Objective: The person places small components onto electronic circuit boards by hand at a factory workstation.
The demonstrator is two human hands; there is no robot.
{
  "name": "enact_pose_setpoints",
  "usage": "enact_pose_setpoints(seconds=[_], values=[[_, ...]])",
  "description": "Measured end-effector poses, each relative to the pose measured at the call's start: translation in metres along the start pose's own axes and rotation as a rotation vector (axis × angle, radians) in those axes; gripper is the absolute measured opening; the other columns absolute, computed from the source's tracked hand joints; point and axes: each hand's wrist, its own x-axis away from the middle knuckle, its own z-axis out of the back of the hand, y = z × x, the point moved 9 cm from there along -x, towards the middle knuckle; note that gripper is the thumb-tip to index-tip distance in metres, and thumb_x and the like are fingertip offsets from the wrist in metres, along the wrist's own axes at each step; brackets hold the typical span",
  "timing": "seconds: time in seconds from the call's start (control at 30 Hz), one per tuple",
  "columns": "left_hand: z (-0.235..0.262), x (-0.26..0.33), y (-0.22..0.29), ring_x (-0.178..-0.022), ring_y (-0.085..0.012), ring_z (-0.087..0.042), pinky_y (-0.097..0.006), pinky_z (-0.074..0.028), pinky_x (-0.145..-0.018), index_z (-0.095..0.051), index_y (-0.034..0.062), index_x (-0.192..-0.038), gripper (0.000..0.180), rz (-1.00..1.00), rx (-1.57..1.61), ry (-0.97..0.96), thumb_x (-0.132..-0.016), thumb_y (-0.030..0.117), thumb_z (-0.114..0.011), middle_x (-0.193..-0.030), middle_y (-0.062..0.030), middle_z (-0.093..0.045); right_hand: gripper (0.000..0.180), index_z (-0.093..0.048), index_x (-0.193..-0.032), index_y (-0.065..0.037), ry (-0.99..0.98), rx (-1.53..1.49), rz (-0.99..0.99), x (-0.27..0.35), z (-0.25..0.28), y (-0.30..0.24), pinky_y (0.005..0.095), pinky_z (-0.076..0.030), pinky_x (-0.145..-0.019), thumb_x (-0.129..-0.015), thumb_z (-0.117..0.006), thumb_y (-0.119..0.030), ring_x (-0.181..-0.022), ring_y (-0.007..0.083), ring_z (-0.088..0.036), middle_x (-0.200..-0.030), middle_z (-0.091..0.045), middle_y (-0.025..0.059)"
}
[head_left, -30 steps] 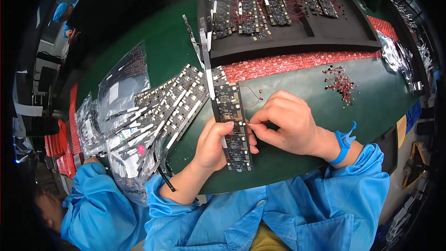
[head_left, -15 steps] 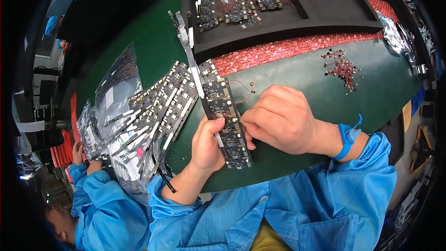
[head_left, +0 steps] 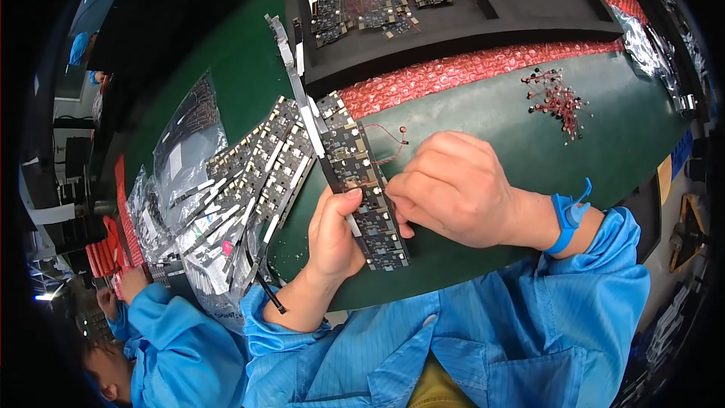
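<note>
My left hand (head_left: 332, 233) is closed around the lower part of a long, dark circuit board panel (head_left: 349, 153), its thumb lying across the top face. The panel is tilted over the table, with white and gold parts along it and a silver-and-white strip on its left edge. Close against the panel's right edge, my right hand (head_left: 459, 189) is pinched shut; whatever its fingertips hold is hidden. From that same edge a thin red wire loops out to a small round component (head_left: 402, 130). A blue wrist strap (head_left: 566, 223) circles my right wrist.
Several similar boards (head_left: 264, 162) overlap at left beside clear plastic bags (head_left: 189, 132). A black tray (head_left: 468, 39) with wired boards stands at the back, along red bubble wrap (head_left: 468, 74). Loose red-wired components (head_left: 559, 102) lie at right. A co-worker in blue (head_left: 185, 347) sits at lower left.
The panel and both my hands keep nearly the same pose, with a slight shift left and up in the picture. At lower left, the co-worker's hands and arms have moved.
</note>
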Motion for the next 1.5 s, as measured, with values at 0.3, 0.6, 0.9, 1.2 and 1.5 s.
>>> enact_pose_setpoints(seconds=[0.3, 0.6, 0.9, 1.2, 1.5], values=[[-0.012, 0.0, 0.013, -0.054, -0.0219, -0.052, -0.029, -0.046, -0.049, -0.037, -0.0054, -0.086, 0.023, -0.099, -0.176, -0.034, -0.074, 0.014, -0.034, -0.065, -0.0157, -0.049, 0.01, -0.051, -0.063, -0.005, -0.029, -0.324, -0.266, 0.0, -0.007, 0.028, 0.0223, -0.037, -0.043, -0.054, -0.057, -0.004, -0.048, 0.014, -0.046, -0.053, -0.048, 0.0034], [-0.015, 0.004, 0.017, -0.054, -0.0189, -0.053, -0.026, -0.046, -0.05, -0.038, -0.0042, -0.084, 0.023, -0.227, -0.345, -0.077, -0.076, 0.017, -0.039, -0.064, -0.0123, -0.049, 0.006, -0.051, -0.065, 0.003, -0.316, -0.861, -0.756, 0.019, -0.039, 0.047, 0.0144, -0.037, -0.043, -0.064, -0.052, -0.003, -0.05, 0.0036, -0.048, -0.058, -0.053, 0.0038], [-0.013, 0.004, 0.016, -0.053, -0.0179, -0.052, -0.025, -0.045, -0.049, -0.039, -0.005, -0.083, 0.023, -0.257, -0.29, -0.054, -0.076, 0.017, -0.039, -0.063, -0.0114, -0.049, 0.009, -0.049, -0.069, 0.004, -0.313, -1.086, -0.861, 0.025, -0.055, 0.046, 0.0157, -0.04, -0.047, -0.066, -0.052, -0.003, -0.054, 0.0057, -0.049, -0.06, -0.052, 0.0052], [-0.013, 0.0, 0.012, -0.051, -0.0168, -0.051, -0.024, -0.044, -0.048, -0.04, -0.0054, -0.083, 0.02, -0.238, -0.309, -0.055, -0.076, 0.012, -0.034, -0.062, -0.0112, -0.049, 0.005, -0.047, -0.069, 0.003, -0.257, -1.251, -0.892, 0.028, -0.063, 0.047, 0.0174, -0.04, -0.046, -0.067, -0.049, -0.001, -0.05, 0.0093, -0.05, -0.063, -0.051, 0.0065], [-0.024, 0.003, 0.001, -0.073, -0.0229, -0.048, -0.036, -0.046, -0.058, -0.026, -0.0014, -0.1, 0.038, -0.144, -0.002, -0.149, -0.07, 0.015, -0.041, -0.08, -0.0159, -0.044, 0.009, -0.048, -0.067, 0.002, -0.158, -1.239, -0.941, 0.026, -0.056, 0.066, 0.0173, -0.037, -0.042, -0.065, -0.051, -0.006, -0.048, 0.0074, -0.048, -0.054, -0.05, 0.0049]])
